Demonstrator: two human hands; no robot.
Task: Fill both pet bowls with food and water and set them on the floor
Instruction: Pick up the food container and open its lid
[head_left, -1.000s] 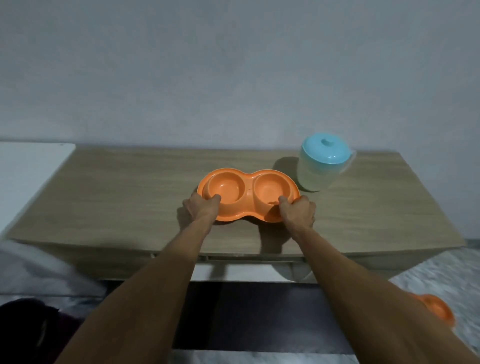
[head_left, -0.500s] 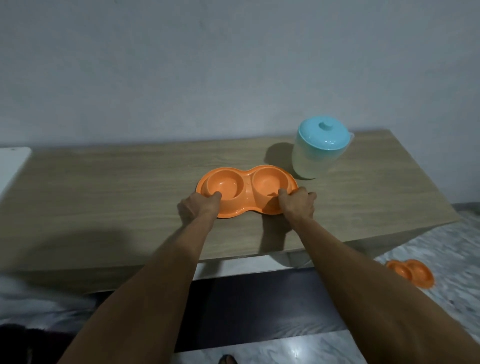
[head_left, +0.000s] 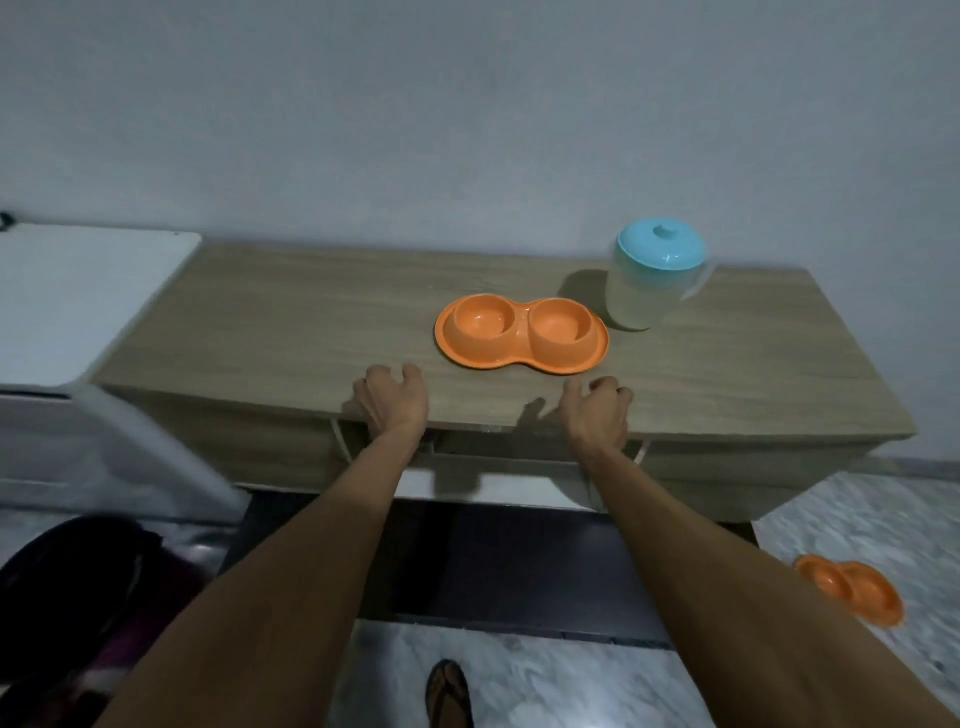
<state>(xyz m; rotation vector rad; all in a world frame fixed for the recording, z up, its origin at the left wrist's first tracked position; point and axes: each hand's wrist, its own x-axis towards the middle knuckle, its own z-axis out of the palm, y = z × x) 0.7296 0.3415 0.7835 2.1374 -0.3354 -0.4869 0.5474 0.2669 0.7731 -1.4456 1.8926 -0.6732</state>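
An orange double pet bowl (head_left: 521, 335) rests on the wooden table (head_left: 291, 332), both cups looking empty. Just right of it stands a clear pitcher with a turquoise lid (head_left: 655, 278). My left hand (head_left: 392, 402) hovers at the table's front edge, fingers loosely curled, holding nothing. My right hand (head_left: 597, 410) is beside it, also empty with fingers loosely curled. Both hands are short of the bowl and apart from it. A second orange double bowl (head_left: 849, 590) lies on the marble floor at the lower right.
A white appliance (head_left: 78, 306) adjoins the table on the left. A dark bag (head_left: 88, 597) sits on the floor at lower left. A sandalled foot (head_left: 449, 693) stands on the marble floor. A dark gap lies under the table, with drawers below its front edge.
Both hands have let go of the orange bowl on the table and drawn back to the front edge. The camera has pulled back and shifted left.
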